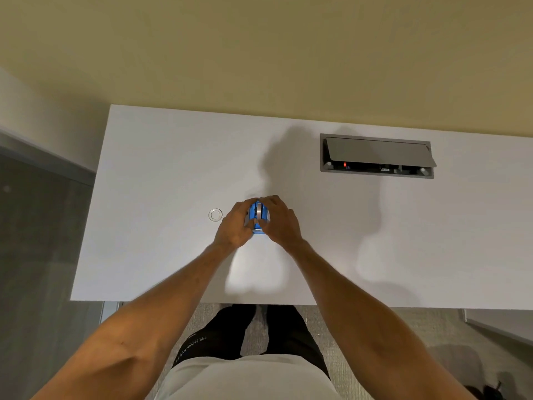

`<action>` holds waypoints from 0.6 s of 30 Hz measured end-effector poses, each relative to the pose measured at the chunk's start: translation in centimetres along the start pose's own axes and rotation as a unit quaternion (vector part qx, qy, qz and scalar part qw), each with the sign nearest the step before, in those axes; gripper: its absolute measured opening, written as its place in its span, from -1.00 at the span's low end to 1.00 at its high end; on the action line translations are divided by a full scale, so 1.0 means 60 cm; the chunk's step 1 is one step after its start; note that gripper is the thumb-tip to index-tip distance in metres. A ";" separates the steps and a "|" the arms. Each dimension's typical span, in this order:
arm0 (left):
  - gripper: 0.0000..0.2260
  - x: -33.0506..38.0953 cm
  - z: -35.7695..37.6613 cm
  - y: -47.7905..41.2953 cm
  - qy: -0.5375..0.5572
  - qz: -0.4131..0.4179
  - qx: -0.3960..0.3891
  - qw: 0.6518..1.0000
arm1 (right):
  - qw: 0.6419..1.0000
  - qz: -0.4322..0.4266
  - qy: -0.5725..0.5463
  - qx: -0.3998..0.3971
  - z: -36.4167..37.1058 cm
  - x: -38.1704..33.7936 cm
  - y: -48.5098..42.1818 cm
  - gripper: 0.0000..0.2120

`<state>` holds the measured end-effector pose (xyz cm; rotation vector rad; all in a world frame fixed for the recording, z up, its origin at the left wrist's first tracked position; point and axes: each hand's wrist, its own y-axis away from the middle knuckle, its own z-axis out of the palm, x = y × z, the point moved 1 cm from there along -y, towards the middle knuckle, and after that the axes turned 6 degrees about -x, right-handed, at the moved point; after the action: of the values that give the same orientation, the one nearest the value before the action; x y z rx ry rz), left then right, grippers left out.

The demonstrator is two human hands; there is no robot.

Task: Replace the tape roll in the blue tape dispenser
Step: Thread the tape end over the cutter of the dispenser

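The blue tape dispenser stands on the white table near its middle, held between both hands. My left hand wraps its left side, and my right hand covers its right side and top. A greyish roll shows at the dispenser's top between my fingers. A small clear tape ring lies flat on the table just left of my left hand, apart from it. Most of the dispenser's body is hidden by my fingers.
A grey cable box with its lid propped open is set into the table at the back right. The table's front edge runs close to my body. A yellowish wall stands behind the table, and grey floor lies to the left.
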<state>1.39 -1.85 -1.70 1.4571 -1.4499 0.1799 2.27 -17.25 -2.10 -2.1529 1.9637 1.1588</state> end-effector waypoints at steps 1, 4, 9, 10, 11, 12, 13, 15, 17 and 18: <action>-0.51 -0.001 0.000 -0.001 -0.002 0.003 0.002 1.000 | 1.000 -0.004 0.011 0.007 -0.001 0.002 0.002 -0.53; -0.55 -0.002 -0.001 -0.006 -0.013 0.011 0.005 1.000 | 0.998 -0.024 0.042 0.035 -0.006 0.007 0.003 -0.60; -0.64 0.001 0.001 -0.014 -0.031 0.022 0.012 0.999 | 0.988 -0.047 0.133 0.061 -0.013 0.009 -0.008 -0.68; -0.64 0.002 0.002 -0.016 -0.034 0.018 0.013 0.999 | 0.986 -0.053 0.146 0.063 -0.014 0.009 -0.009 -0.68; -0.64 0.003 0.003 -0.018 -0.035 0.011 0.015 0.999 | 0.984 -0.059 0.158 0.064 -0.014 0.009 -0.010 -0.67; -0.64 0.005 0.004 -0.020 -0.035 0.006 0.017 0.999 | 0.981 -0.064 0.170 0.065 -0.014 0.009 -0.010 -0.67; -0.64 0.005 0.006 -0.022 -0.036 0.003 0.018 0.999 | 0.979 -0.067 0.180 0.066 -0.014 0.009 -0.010 -0.66; -0.63 0.006 0.008 -0.024 -0.037 -0.001 0.017 0.999 | 0.977 -0.066 0.192 0.066 -0.014 0.009 -0.011 -0.66; -0.60 0.005 0.008 -0.024 -0.033 -0.009 0.012 0.999 | 0.977 -0.060 0.192 0.069 -0.012 0.010 -0.013 -0.68; -0.57 0.004 0.007 -0.024 -0.031 -0.011 0.007 0.999 | 0.978 -0.055 0.188 0.071 -0.011 0.009 -0.013 -0.70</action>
<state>2.42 -2.65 -2.51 1.5001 -1.4852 0.1316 3.27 -17.86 -2.24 -2.5101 1.9474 0.6079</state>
